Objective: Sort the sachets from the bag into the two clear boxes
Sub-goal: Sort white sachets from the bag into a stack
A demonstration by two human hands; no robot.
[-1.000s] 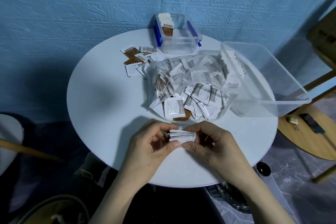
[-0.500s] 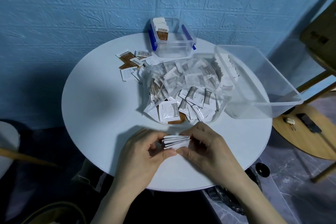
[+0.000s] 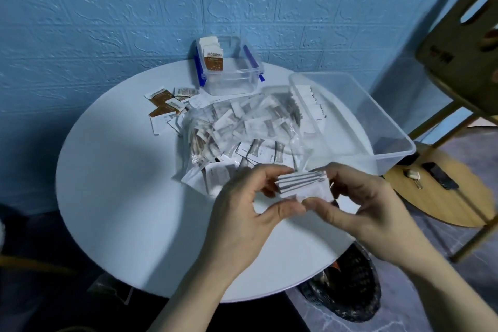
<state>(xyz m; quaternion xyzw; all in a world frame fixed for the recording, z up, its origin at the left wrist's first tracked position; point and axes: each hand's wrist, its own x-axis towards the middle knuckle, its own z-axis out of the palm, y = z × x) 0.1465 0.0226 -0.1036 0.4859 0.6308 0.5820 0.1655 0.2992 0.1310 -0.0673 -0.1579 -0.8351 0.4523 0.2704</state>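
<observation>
Both hands hold one small stack of white sachets (image 3: pixel 303 185) above the near part of the round white table (image 3: pixel 116 175). My left hand (image 3: pixel 246 213) pinches its left end and my right hand (image 3: pixel 361 205) grips its right end. Behind the stack lies a clear plastic bag (image 3: pixel 242 129) stuffed with white sachets. A small clear box with blue clips (image 3: pixel 231 73) stands at the table's back with brown-and-white sachets upright in its left end. A large clear box (image 3: pixel 361 116) sits tilted at the right, a few white sachets against its left wall.
Loose brown and white sachets (image 3: pixel 168 104) lie left of the bag. A round wooden stool (image 3: pixel 444 197) with small items sits low on the right beside a wooden frame (image 3: pixel 458 43). A dark basket (image 3: pixel 347 288) is under the table's near right edge. A blue textured wall is behind.
Both hands have lifted the sachet stack off the table and carried it slightly right and toward the bag. The grip on it is unchanged.
</observation>
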